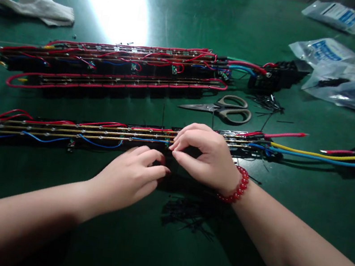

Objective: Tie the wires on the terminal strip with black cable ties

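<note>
A long black strip assembly (44,131) with brass rails and red and blue wires lies across the green table in front of me. My left hand (131,177) rests against its near edge, fingers curled and pinched at the strip's middle. My right hand (206,156), with a red bead bracelet at the wrist, is curled over the strip, fingertips pinched together right beside the left fingertips. What they pinch is too small to make out. Yellow, blue and red leads (323,154) run off the strip's right end.
Two more wired strips (114,65) lie farther back. Scissors (225,109) sit just behind my right hand. Black cable-tie clippings (189,214) are scattered near me and by the scissors. Plastic bags (344,74) lie at the right, a white cloth (37,7) at the back left.
</note>
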A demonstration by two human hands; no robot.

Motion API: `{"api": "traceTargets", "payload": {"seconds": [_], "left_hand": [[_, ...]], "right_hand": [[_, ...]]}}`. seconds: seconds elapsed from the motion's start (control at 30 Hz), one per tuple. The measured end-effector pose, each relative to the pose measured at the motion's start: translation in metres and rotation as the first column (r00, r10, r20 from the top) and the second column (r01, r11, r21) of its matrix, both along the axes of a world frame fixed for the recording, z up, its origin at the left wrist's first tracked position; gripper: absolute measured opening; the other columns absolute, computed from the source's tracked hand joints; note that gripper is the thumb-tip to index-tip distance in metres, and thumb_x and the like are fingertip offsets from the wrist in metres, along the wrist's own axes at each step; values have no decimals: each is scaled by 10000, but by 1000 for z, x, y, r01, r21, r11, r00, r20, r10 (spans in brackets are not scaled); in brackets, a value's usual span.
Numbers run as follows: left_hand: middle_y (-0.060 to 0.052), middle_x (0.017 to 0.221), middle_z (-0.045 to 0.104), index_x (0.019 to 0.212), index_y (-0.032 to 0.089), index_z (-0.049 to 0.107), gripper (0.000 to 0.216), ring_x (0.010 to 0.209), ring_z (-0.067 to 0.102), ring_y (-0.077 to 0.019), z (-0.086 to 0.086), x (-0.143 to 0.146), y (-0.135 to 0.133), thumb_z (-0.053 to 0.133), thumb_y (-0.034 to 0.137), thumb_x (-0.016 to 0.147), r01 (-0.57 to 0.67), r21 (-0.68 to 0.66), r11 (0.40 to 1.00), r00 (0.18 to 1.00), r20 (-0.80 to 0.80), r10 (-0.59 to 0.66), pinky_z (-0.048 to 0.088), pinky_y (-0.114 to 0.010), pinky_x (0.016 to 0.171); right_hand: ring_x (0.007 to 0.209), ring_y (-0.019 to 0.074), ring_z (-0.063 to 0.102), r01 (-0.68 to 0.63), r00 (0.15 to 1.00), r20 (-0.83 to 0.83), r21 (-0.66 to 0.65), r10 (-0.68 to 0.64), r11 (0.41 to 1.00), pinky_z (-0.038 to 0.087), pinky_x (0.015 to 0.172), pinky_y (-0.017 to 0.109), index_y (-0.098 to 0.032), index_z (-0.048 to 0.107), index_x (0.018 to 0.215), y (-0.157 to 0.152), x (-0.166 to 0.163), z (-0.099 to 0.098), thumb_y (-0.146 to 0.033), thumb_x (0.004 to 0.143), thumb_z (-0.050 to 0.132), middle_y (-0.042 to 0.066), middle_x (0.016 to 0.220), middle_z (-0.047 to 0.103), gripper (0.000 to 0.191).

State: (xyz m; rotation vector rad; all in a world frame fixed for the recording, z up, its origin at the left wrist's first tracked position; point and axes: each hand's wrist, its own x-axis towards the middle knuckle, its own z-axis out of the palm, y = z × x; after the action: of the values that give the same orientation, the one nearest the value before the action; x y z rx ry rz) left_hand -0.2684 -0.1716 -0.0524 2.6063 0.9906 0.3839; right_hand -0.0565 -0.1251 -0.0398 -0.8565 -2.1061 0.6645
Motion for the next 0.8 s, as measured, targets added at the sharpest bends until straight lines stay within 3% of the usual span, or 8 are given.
{"api": "traceTargets", "payload": {"seconds": [0.13, 0.23, 0.43, 0.8], "left_hand": [[-73, 1176, 638, 1167, 223, 643, 249, 1001, 586, -235, 1, -2, -1, 520, 189, 954, 33, 12, 999, 999, 13, -34, 520, -411, 858], [-74, 1255, 613, 1253, 264, 595, 286, 1048, 567, -259, 4, -1, -2, 517, 266, 978, 135, 36, 990, 991, -23, -134, 507, -436, 859], [-39, 1024, 657, 938, 188, 618, 157, 938, 570, -215, 8, 0, 0, 504, 284, 988, 150, -18, 989, 989, 5, -150, 480, -394, 824], [-31, 1008, 626, 962, 196, 595, 125, 917, 543, -213, 5, 1, -1, 512, 286, 987, 122, -21, 992, 992, -41, -123, 447, -381, 810]], "right_hand": [[761, 183, 660, -10, 1000, 2, 42, 10, 999, 525, 771, 350, -186, 629, 689, 0, 0, 0, -83, 748, 610, 28, 723, 720, 120], [766, 180, 657, -9, 1000, 25, 68, 7, 998, 531, 770, 351, -184, 625, 708, -1, 1, 0, -85, 767, 606, 27, 731, 718, 117], [789, 182, 659, 2, 999, 45, 118, -7, 993, 537, 777, 356, -187, 616, 732, -2, 0, -1, -88, 776, 635, 26, 762, 725, 110], [809, 200, 659, -5, 996, 94, 145, -9, 989, 531, 790, 382, -196, 613, 746, -2, 0, -1, -96, 791, 631, 24, 765, 728, 111]]}}
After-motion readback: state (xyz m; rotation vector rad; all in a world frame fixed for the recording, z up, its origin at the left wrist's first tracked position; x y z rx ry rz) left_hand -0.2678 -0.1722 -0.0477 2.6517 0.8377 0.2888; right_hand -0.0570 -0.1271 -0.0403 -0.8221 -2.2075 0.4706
